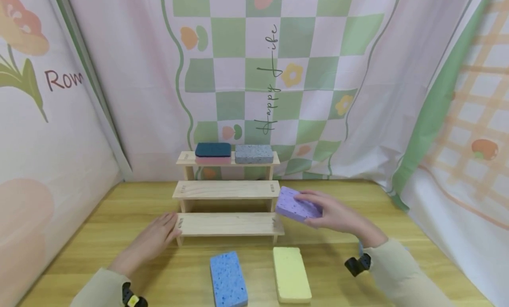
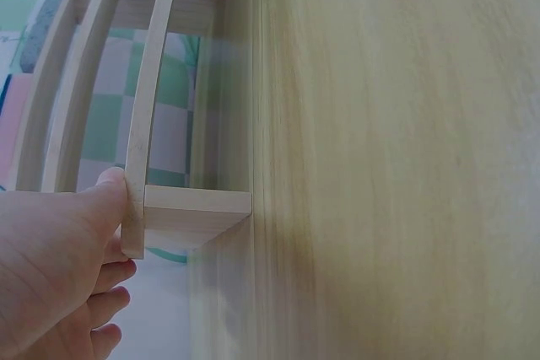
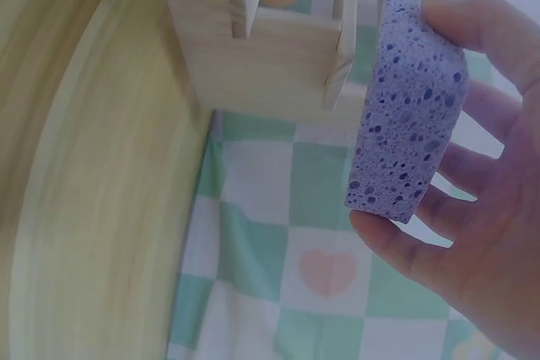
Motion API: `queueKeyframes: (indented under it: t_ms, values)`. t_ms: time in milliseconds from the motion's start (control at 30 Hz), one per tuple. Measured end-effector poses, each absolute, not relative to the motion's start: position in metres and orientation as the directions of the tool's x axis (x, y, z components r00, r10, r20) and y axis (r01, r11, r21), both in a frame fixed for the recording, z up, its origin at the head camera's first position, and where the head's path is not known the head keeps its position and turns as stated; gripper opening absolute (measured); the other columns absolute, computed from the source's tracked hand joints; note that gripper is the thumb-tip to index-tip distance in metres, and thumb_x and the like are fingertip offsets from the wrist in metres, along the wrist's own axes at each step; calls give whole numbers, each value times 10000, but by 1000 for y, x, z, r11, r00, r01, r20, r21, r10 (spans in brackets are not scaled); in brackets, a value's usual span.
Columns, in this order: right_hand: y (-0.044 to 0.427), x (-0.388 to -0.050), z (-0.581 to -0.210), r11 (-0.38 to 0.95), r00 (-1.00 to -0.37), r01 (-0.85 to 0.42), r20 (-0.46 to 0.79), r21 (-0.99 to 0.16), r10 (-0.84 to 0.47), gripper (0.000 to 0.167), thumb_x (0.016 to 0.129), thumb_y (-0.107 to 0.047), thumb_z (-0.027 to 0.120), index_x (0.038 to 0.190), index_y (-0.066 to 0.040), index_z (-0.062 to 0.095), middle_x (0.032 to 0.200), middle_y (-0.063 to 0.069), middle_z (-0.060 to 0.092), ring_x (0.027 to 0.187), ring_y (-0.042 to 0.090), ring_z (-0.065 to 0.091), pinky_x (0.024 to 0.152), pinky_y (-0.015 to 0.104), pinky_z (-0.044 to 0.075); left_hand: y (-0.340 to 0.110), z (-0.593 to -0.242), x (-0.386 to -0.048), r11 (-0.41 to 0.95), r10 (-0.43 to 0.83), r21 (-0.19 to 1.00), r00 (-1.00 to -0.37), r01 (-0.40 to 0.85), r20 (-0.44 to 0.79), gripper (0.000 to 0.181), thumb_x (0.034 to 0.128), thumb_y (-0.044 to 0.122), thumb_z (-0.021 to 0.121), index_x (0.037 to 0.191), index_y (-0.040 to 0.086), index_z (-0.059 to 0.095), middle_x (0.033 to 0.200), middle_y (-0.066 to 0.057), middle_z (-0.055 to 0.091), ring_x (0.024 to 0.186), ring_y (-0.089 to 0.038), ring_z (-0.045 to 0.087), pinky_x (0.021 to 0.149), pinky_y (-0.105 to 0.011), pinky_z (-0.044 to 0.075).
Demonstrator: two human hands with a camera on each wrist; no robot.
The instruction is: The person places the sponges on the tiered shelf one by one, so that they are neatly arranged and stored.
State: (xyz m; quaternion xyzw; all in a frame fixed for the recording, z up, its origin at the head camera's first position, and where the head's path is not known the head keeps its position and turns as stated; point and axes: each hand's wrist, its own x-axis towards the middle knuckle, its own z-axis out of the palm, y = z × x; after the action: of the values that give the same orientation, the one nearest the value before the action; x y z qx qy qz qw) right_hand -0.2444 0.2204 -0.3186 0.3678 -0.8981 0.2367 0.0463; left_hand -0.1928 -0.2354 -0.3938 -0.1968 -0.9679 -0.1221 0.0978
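Note:
My right hand point(image 1: 334, 212) holds a purple sponge point(image 1: 292, 204) in the air, thumb on one side and fingers on the other, just right of a three-tier wooden shelf point(image 1: 226, 190). The right wrist view shows the pitted face of the sponge point(image 3: 409, 99). At the left end of the lowest tier, my left hand point(image 1: 153, 236) grips the board; in the left wrist view its thumb point(image 2: 105, 196) lies on one side of the board end. On the top tier sit a pink sponge with a dark scouring layer point(image 1: 213, 152) and a grey-blue speckled sponge point(image 1: 253, 153).
A blue sponge point(image 1: 228, 278) and a yellow sponge point(image 1: 291, 275) lie on the wood-grain table point(image 1: 139, 201) in front of the shelf. Something light blue point(image 1: 360, 248) is mostly hidden behind my right sleeve. Patterned curtains point(image 1: 234, 77) hang behind and on both sides.

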Motion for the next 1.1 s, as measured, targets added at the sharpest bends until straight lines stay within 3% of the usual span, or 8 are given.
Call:
queueKeyframes:
  t_ms: [600, 1100]
  values:
    - [179, -260, -313, 577, -677, -720, 208, -387, -706, 586, 780, -217, 707, 1318, -97, 506, 1387, 213, 374, 1231, 430, 347, 966, 589, 318, -236, -394, -193, 893, 360, 200, -905, 404, 226, 510, 966, 232, 487, 1276, -167, 416, 1322, -322, 393, 1236, -466, 330, 1030, -545, 250]
    - [149, -265, -306, 536, -608, -782, 198, -318, -769, 570, 778, -194, 711, 1306, -94, 521, 1387, 205, 376, 1237, 403, 355, 971, 542, 346, -236, -396, -194, 892, 359, 194, -900, 409, 246, 496, 957, 210, 504, 1259, -176, 429, 1305, -329, 408, 1219, -475, 348, 1019, -551, 270]
